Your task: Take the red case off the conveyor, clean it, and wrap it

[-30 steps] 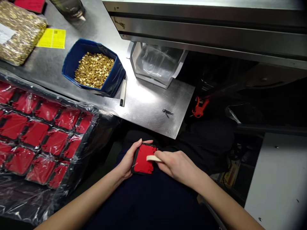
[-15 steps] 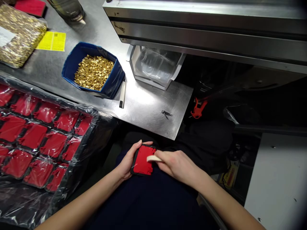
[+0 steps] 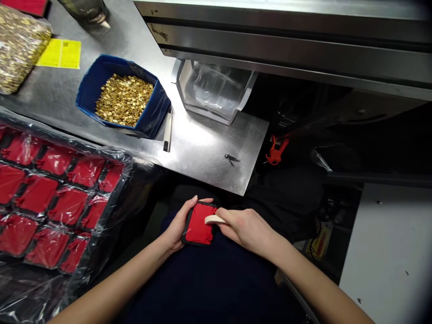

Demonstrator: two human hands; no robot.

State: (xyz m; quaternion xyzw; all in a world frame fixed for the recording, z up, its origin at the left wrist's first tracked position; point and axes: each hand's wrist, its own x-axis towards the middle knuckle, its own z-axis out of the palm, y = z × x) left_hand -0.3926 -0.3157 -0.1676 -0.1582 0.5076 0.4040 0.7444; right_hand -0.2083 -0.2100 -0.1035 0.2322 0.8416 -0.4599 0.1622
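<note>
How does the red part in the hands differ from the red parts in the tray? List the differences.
The red part is gripped by the left hand over the lap; the tray parts lie in rows on the tray. The held one is bare; the tray parts sit under clear plastic film. The right hand presses a pale tool against it. Both are red and squarish.

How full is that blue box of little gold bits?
Nearly full: the blue box on the table holds gold bits heaped almost to its rim.

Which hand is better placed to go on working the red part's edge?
Right, probably. The right hand already holds the pale tool against the red part; the left hand grips that part.
</note>
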